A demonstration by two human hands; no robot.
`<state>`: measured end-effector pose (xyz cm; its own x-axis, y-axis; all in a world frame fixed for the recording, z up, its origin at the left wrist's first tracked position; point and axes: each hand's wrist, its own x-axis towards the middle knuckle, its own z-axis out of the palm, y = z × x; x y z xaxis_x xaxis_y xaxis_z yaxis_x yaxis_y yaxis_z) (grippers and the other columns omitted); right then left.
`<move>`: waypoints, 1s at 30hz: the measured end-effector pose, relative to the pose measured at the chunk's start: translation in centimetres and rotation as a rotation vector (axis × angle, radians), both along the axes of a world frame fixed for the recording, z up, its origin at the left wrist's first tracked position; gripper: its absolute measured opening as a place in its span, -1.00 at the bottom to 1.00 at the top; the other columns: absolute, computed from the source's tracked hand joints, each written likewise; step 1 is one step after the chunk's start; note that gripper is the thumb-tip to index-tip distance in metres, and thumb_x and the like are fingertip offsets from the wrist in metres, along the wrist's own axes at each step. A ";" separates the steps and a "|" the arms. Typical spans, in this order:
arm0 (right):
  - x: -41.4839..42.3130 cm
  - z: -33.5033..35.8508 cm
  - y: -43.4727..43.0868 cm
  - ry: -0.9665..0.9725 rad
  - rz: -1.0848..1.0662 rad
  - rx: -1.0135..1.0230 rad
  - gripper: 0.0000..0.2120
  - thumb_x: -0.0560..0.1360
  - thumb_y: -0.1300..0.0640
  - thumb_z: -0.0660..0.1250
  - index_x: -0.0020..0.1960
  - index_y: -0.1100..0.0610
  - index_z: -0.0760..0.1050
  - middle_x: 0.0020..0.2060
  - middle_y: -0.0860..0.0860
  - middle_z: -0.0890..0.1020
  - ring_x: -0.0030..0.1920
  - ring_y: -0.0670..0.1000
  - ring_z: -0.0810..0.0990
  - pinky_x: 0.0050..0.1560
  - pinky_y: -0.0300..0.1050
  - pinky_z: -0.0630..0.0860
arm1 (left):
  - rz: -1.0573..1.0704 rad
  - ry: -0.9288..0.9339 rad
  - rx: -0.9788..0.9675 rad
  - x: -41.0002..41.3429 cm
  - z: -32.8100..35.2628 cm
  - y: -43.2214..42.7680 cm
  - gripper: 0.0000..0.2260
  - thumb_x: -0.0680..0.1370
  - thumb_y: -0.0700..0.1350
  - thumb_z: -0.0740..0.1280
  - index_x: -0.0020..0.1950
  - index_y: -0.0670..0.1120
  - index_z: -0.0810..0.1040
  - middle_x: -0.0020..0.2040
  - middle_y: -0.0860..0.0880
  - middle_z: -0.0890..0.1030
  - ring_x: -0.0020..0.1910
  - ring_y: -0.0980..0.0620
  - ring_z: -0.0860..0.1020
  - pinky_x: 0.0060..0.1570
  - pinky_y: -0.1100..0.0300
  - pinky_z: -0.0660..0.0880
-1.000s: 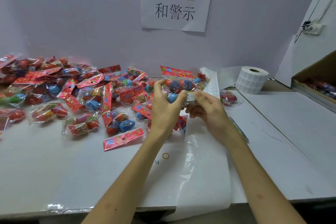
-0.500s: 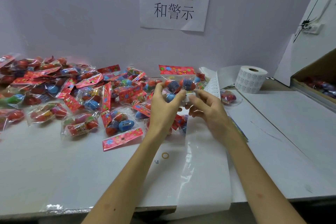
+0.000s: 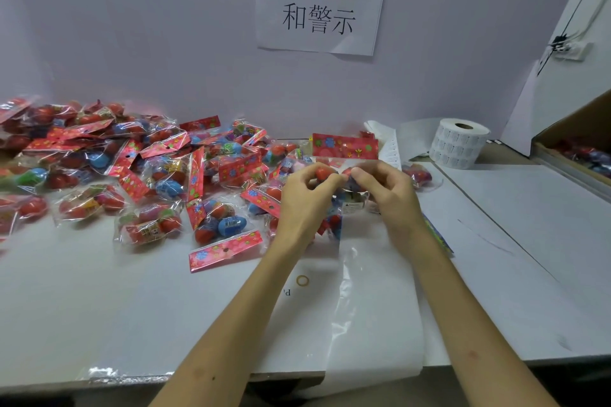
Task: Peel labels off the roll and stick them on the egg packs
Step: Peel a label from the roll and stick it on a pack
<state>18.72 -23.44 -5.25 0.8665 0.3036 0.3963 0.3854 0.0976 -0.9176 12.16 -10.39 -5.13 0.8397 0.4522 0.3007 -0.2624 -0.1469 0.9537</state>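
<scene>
Both hands hold one egg pack (image 3: 345, 147) upright above the table, its red flowered header card on top. My left hand (image 3: 305, 200) pinches the clear bag on the left side. My right hand (image 3: 386, 192) pinches it on the right. A white label shows on the lower part of the bag between my hands. The white label roll (image 3: 458, 142) stands on the table at the back right. A loose strip of label backing (image 3: 391, 150) runs from near the roll toward my hands.
A heap of egg packs (image 3: 132, 172) covers the left and back of the white table (image 3: 99, 307). One more egg pack (image 3: 418, 175) lies right of my hands. A cardboard box (image 3: 582, 149) holding packs stands at the far right. A paper sign (image 3: 322, 0) hangs on the wall.
The pack has turned upright between my hands, so its red header card now stands above my fingers. Both hands shifted slightly and now pinch the bag's sides.
</scene>
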 end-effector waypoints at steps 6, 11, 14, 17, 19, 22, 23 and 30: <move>0.1 0.1 -0.3 0.054 -0.025 0.041 -0.97 0.52 0.28 0.45 -0.10 0.20 0.65 -0.22 0.14 0.68 -0.14 0.07 0.65 -0.02 -0.01 0.60 | -0.025 0.008 0.068 0.0 0.0 -0.2 -0.84 0.58 -0.09 0.42 -0.10 -0.16 0.66 -0.17 -0.07 0.66 -0.10 -0.08 0.66 -0.14 0.09 0.63; 0.2 0.2 -0.5 0.065 -0.029 0.076 -0.89 0.50 0.27 0.48 -0.17 0.11 0.66 -0.28 0.01 0.70 -0.21 0.00 0.68 -0.12 -0.19 0.61 | -0.039 0.028 -0.039 -0.1 0.4 0.0 -0.71 0.65 0.00 0.33 -0.22 -0.06 0.67 -0.23 -0.04 0.68 -0.18 0.09 0.64 -0.14 0.22 0.59; 0.1 0.2 -0.4 0.061 0.000 0.062 -0.81 0.51 0.21 0.47 -0.28 0.09 0.64 -0.31 0.05 0.68 -0.25 0.04 0.66 -0.14 -0.08 0.61 | -0.019 0.024 -0.108 0.0 0.6 0.1 -0.70 0.64 -0.11 0.33 -0.28 -0.06 0.68 -0.28 -0.03 0.68 -0.24 0.09 0.62 -0.21 0.25 0.58; 0.0 0.0 -0.3 0.087 0.028 0.058 -0.77 0.53 0.10 0.45 -0.30 0.09 0.64 -0.33 0.07 0.67 -0.28 0.05 0.66 -0.23 -0.08 0.60 | 0.003 0.052 -0.133 0.2 0.5 -0.1 -0.70 0.64 -0.14 0.31 -0.25 -0.18 0.67 -0.26 -0.12 0.68 -0.29 0.07 0.64 -0.30 0.25 0.57; 0.1 0.1 -0.3 0.140 0.045 0.071 -0.76 0.56 0.06 0.42 -0.27 0.06 0.67 -0.30 0.05 0.70 -0.29 0.03 0.69 -0.30 -0.13 0.60 | 0.002 0.057 -0.164 0.2 0.6 -0.1 -0.69 0.64 -0.15 0.31 -0.28 -0.12 0.67 -0.31 -0.03 0.68 -0.32 0.12 0.65 -0.35 0.29 0.56; 0.4 0.1 -0.5 0.191 0.108 0.132 -0.89 0.56 0.14 0.40 -0.08 0.05 0.71 -0.15 0.08 0.73 -0.15 0.06 0.72 -0.16 -0.03 0.65 | -0.076 0.043 -0.203 0.1 0.7 -0.2 -0.73 0.66 -0.13 0.31 -0.18 -0.04 0.70 -0.18 -0.05 0.73 -0.18 0.02 0.71 -0.30 0.28 0.60; 0.4 0.0 -0.5 0.198 0.131 0.142 -0.87 0.53 0.18 0.39 0.01 0.07 0.70 -0.08 0.10 0.73 -0.08 0.09 0.71 -0.07 0.04 0.66 | -0.094 0.030 -0.199 0.1 0.7 -0.2 -0.76 0.66 -0.12 0.30 -0.12 -0.04 0.71 -0.11 -0.08 0.73 -0.12 -0.01 0.71 -0.27 0.29 0.60; 0.9 0.9 -1.7 0.164 0.137 0.107 -0.79 0.41 0.21 0.40 0.05 0.14 0.61 -0.14 0.07 0.64 -0.19 0.03 0.54 -0.20 -0.15 0.46 | -0.082 0.015 -0.060 0.1 0.3 0.6 -0.81 0.62 -0.17 0.35 -0.09 -0.19 0.73 -0.07 -0.12 0.70 0.00 -0.08 0.66 0.00 0.08 0.64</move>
